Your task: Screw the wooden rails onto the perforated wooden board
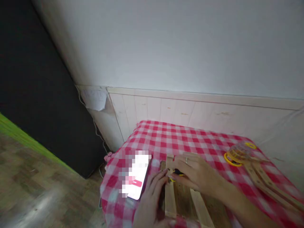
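To your right stands a clear plastic tub with a yellow rim, with many small brownish pieces inside; they are too blurred to name. Just beside it lie long wooden strips with holes. In front of you, two pale wooden bars rest across a darker board. Your left hand has its fingers almost straight, with the tips at the nearer bar; whether it grips, I cannot tell. Your right hand is half bent above the same bar, by a black and yellow object; its hold I cannot tell. A lit phone lies at left on the red checked cloth. Behind are white wall panels, and at left a wooden floor.
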A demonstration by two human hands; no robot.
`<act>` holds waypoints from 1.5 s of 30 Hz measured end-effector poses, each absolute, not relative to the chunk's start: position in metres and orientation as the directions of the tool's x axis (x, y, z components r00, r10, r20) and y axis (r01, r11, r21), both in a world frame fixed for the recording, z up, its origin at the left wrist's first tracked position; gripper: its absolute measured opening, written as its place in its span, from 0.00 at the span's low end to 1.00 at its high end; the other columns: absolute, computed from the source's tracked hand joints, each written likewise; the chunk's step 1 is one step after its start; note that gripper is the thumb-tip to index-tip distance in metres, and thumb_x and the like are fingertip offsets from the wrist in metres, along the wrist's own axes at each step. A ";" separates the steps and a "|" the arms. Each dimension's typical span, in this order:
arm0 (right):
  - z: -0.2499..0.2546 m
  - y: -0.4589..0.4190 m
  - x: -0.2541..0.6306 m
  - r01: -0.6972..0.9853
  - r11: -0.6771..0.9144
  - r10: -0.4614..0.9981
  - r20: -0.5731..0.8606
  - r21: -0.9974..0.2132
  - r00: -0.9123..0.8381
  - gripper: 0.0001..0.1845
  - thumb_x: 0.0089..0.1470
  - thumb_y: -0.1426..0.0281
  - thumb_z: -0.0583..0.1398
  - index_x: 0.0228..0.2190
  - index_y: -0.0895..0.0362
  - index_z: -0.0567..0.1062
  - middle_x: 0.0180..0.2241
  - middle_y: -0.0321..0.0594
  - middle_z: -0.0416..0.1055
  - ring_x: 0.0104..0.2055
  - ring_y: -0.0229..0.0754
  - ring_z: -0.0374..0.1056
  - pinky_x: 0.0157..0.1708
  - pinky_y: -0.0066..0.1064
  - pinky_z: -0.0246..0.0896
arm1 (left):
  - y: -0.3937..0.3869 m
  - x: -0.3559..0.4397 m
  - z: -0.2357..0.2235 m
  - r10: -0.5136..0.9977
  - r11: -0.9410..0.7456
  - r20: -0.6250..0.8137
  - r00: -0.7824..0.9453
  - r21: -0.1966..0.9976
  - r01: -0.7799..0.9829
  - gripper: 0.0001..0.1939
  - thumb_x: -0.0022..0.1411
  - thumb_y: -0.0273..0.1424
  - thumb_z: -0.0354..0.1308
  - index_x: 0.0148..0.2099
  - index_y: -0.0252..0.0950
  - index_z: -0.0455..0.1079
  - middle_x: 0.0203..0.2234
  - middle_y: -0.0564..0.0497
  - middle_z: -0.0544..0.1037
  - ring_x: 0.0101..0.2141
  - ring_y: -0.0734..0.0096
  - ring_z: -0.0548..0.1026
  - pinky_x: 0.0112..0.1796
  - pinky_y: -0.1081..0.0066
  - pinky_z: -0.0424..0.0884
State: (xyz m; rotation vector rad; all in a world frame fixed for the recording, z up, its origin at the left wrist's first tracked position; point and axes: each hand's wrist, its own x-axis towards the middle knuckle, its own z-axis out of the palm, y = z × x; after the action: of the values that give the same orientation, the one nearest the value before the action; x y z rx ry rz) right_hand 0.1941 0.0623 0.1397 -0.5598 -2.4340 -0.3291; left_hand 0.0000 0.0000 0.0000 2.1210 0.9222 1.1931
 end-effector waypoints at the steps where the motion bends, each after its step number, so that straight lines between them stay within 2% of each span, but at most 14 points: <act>1: 0.140 0.060 0.195 0.468 0.879 0.321 0.609 0.094 -0.726 0.27 0.73 0.60 0.42 0.33 0.57 0.74 0.27 0.38 0.78 0.27 0.37 0.73 0.29 0.29 0.65 | -0.001 0.000 0.000 0.775 -0.621 0.508 0.376 0.723 0.303 0.40 0.65 0.63 0.47 0.71 0.50 0.51 0.67 0.43 0.63 0.64 0.43 0.63 0.59 0.41 0.65; 5: 0.141 0.057 0.196 0.477 0.876 0.356 0.581 0.064 -0.732 0.29 0.73 0.60 0.41 0.31 0.57 0.74 0.27 0.40 0.78 0.28 0.38 0.73 0.30 0.30 0.65 | -0.004 0.001 0.001 0.788 -0.604 0.494 0.369 0.736 0.305 0.42 0.65 0.63 0.47 0.72 0.46 0.52 0.66 0.41 0.63 0.64 0.43 0.63 0.60 0.42 0.64; 12: 0.138 0.064 0.199 0.562 0.826 0.500 0.510 -0.037 -0.700 0.29 0.73 0.58 0.42 0.31 0.57 0.74 0.29 0.42 0.78 0.30 0.42 0.73 0.31 0.34 0.64 | -0.003 0.001 0.008 0.794 -0.589 0.476 0.379 0.757 0.284 0.41 0.65 0.62 0.48 0.71 0.45 0.54 0.68 0.41 0.61 0.66 0.43 0.61 0.61 0.43 0.62; 16: 0.143 0.056 0.196 0.505 0.843 0.531 0.439 -0.186 -0.725 0.33 0.70 0.51 0.39 0.34 0.56 0.73 0.31 0.43 0.78 0.33 0.43 0.72 0.34 0.35 0.64 | -0.002 0.000 0.006 0.776 -0.615 0.506 0.376 0.740 0.272 0.41 0.66 0.62 0.47 0.71 0.45 0.53 0.68 0.41 0.62 0.65 0.43 0.61 0.61 0.44 0.63; 19: 0.145 0.049 0.192 0.461 0.831 0.556 0.419 -0.312 -0.718 0.33 0.71 0.53 0.35 0.34 0.55 0.72 0.32 0.42 0.76 0.34 0.42 0.71 0.35 0.35 0.64 | -0.004 0.000 0.003 0.775 -0.623 0.523 0.355 0.728 0.286 0.40 0.67 0.60 0.48 0.72 0.46 0.52 0.67 0.42 0.62 0.66 0.44 0.60 0.61 0.45 0.64; 22: 0.144 0.049 0.188 0.495 0.812 0.583 0.425 -0.309 -0.692 0.29 0.73 0.58 0.38 0.35 0.55 0.73 0.32 0.42 0.77 0.35 0.43 0.71 0.36 0.35 0.65 | -0.006 0.002 0.003 0.787 -0.609 0.512 0.344 0.737 0.294 0.38 0.67 0.59 0.48 0.72 0.47 0.52 0.67 0.43 0.62 0.65 0.46 0.61 0.61 0.46 0.64; 26: 0.140 0.050 0.188 0.494 0.821 0.571 0.430 -0.287 -0.699 0.19 0.72 0.65 0.44 0.43 0.56 0.72 0.37 0.45 0.78 0.39 0.46 0.72 0.38 0.37 0.68 | -0.007 0.004 0.008 0.785 -0.610 0.517 0.341 0.742 0.278 0.38 0.67 0.59 0.49 0.72 0.47 0.52 0.67 0.43 0.62 0.66 0.46 0.61 0.62 0.46 0.63; 30: 0.136 0.049 0.192 0.485 0.768 0.634 0.391 -0.417 -0.667 0.08 0.69 0.67 0.52 0.45 0.55 0.69 0.40 0.44 0.76 0.39 0.45 0.74 0.37 0.36 0.70 | -0.007 0.003 0.011 0.798 -0.590 0.499 0.337 0.760 0.271 0.38 0.67 0.59 0.48 0.71 0.46 0.53 0.66 0.43 0.63 0.65 0.46 0.61 0.61 0.45 0.64; 33: 0.136 0.050 0.194 0.433 0.762 0.636 0.431 -0.481 -0.641 0.04 0.67 0.68 0.56 0.42 0.54 0.70 0.39 0.42 0.76 0.38 0.42 0.74 0.37 0.34 0.70 | -0.008 0.002 0.012 0.803 -0.583 0.489 0.342 0.764 0.275 0.37 0.67 0.59 0.49 0.71 0.47 0.54 0.66 0.43 0.64 0.65 0.46 0.61 0.61 0.44 0.64; 37: 0.144 0.052 0.195 0.366 0.825 0.559 0.523 -0.431 -0.643 0.06 0.67 0.67 0.58 0.40 0.54 0.75 0.38 0.42 0.76 0.42 0.42 0.73 0.41 0.33 0.69 | -0.009 0.003 0.012 0.805 -0.581 0.488 0.337 0.761 0.288 0.38 0.67 0.59 0.49 0.71 0.47 0.54 0.67 0.43 0.63 0.66 0.44 0.60 0.61 0.42 0.63; 39: 0.152 0.051 0.196 0.398 0.835 0.549 0.531 -0.379 -0.645 0.10 0.67 0.65 0.58 0.38 0.54 0.77 0.37 0.42 0.76 0.40 0.42 0.73 0.39 0.33 0.69 | -0.009 0.003 0.013 0.806 -0.579 0.484 0.340 0.764 0.284 0.39 0.67 0.59 0.49 0.71 0.46 0.53 0.67 0.42 0.62 0.66 0.44 0.60 0.61 0.42 0.62; 42: 0.162 0.047 0.199 0.459 0.821 0.570 0.487 -0.339 -0.662 0.14 0.69 0.63 0.55 0.37 0.55 0.78 0.32 0.40 0.75 0.36 0.41 0.72 0.34 0.31 0.67 | -0.009 0.003 0.013 0.804 -0.578 0.480 0.352 0.769 0.273 0.39 0.67 0.59 0.49 0.72 0.46 0.53 0.67 0.42 0.62 0.66 0.44 0.60 0.62 0.43 0.62; 45: 0.169 0.043 0.202 0.470 0.814 0.579 0.423 -0.341 -0.697 0.14 0.70 0.66 0.53 0.39 0.56 0.77 0.32 0.39 0.77 0.35 0.40 0.73 0.34 0.31 0.67 | -0.010 0.002 0.012 0.807 -0.575 0.476 0.349 0.769 0.281 0.40 0.67 0.59 0.50 0.72 0.44 0.53 0.67 0.40 0.61 0.66 0.43 0.60 0.62 0.43 0.62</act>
State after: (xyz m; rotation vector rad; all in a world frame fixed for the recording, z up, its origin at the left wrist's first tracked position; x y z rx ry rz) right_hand 0.2018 0.0428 0.1690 -0.7746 -2.4742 0.2801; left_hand 0.0024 -0.0100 0.0120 2.0406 0.9446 1.1887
